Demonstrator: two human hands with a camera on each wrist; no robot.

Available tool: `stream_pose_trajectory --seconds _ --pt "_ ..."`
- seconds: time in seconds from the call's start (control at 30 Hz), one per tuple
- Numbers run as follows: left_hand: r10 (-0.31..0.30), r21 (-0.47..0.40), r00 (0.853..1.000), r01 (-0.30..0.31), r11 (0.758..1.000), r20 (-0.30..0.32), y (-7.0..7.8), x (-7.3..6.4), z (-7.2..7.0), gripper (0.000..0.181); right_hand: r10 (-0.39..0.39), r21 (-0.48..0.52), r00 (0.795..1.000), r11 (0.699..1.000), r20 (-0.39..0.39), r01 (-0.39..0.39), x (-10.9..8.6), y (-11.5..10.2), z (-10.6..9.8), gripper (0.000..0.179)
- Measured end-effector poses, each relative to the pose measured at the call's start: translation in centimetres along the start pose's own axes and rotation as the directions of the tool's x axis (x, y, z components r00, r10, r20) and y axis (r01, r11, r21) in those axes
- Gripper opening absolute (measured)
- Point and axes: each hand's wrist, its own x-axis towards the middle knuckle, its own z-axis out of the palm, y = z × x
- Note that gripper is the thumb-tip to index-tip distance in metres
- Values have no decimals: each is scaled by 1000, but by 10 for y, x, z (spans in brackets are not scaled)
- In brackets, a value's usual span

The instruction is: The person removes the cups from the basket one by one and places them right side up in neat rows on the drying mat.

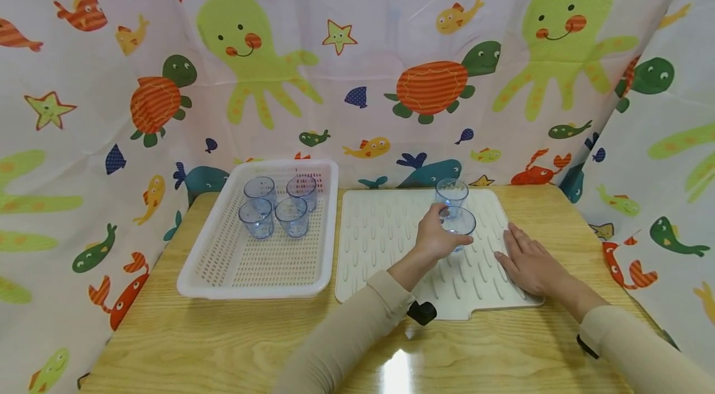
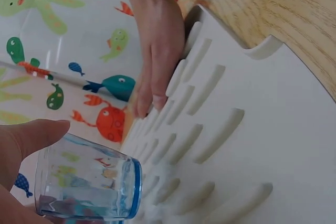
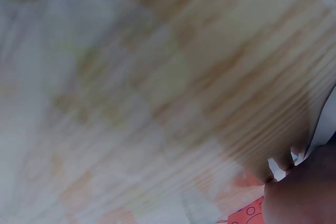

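Observation:
My left hand (image 1: 436, 237) grips a clear bluish drinking glass (image 1: 461, 224) by its side, thumb and fingers around it, over the right part of a white ridged drying mat (image 1: 385, 245). The left wrist view shows the thumb along the side of this glass (image 2: 86, 182). Just behind it, a matching glass (image 1: 452, 188) stands at the back of the mat, partly hidden. My right hand (image 1: 529, 264) rests along the mat's right edge with fingers straight. Only a bit of that hand (image 3: 304, 192) shows in the right wrist view.
A white plastic basket (image 1: 257, 292) stands left of the mat, with several similar glasses (image 1: 292, 217) grouped towards its back. Mat and basket lie on a wooden table (image 1: 234, 338). A curtain (image 1: 346, 121) printed with sea animals hangs behind and at both sides.

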Motion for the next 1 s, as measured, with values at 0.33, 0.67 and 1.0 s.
stream_pose_trajectory --seconds 0.33,0.67,1.0 --pt "5 78 1000 -6 997 5 -1 8 17 82 -1 -6 1000 1000 3 1 4 3 1 87" --pt "25 122 999 -29 992 30 0 9 25 80 -11 -11 1000 1000 -6 11 0 -2 -2 84" --pt "18 140 998 -25 990 53 0 12 25 81 -17 -11 1000 1000 -5 17 -1 -1 -2 85"
